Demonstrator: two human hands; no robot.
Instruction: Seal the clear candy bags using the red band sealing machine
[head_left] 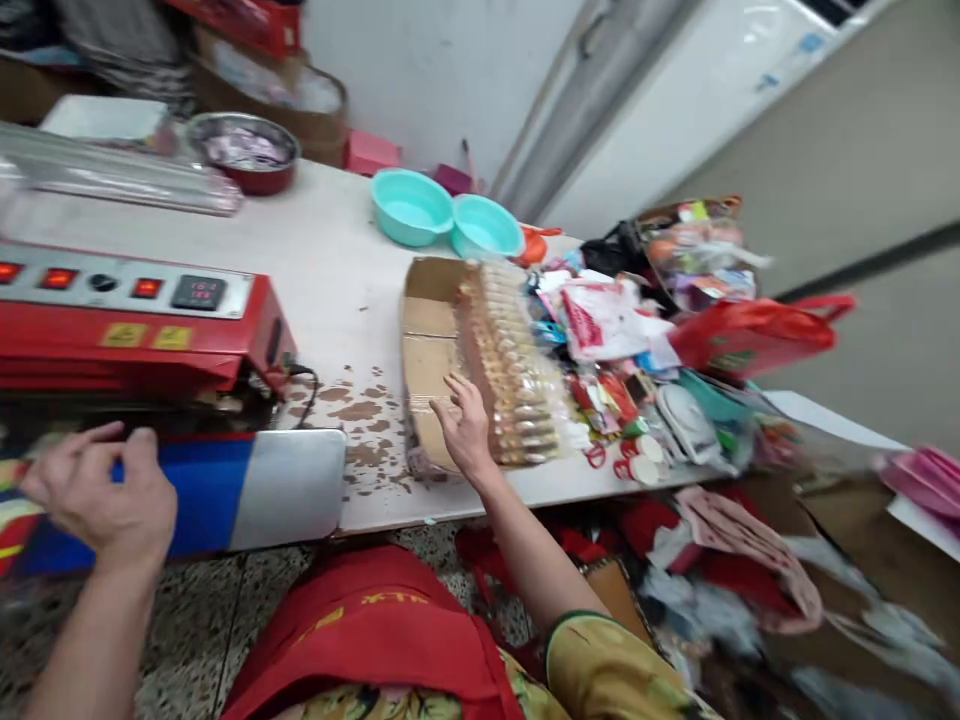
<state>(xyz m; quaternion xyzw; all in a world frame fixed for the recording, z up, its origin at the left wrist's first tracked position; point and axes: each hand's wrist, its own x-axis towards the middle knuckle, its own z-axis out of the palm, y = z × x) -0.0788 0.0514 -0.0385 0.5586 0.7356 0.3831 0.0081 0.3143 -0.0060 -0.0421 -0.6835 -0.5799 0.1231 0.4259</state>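
My left hand point(109, 495) hovers over the blue belt point(206, 490) along the front of a red heat-sealing machine point(150, 340). Its thumb and fingers are apart, and I see nothing in them. My right hand point(466, 430) is over a shallow cardboard box point(431, 365), fingers spread and holding nothing visible. Beside that hand, a row of clear-wrapped packs point(517, 365) with tan contents fills the right side of the box. Bare cardboard shows on the left side. Blur hides what the packs contain.
Two turquoise basins point(412, 210) stand behind the box. A metal bowl point(244, 150) and clear film rolls point(120, 170) lie at the back left. Mixed small packets point(600, 320) and a red bag point(750, 340) crowd the right. The white table point(330, 260) has brown worn patches.
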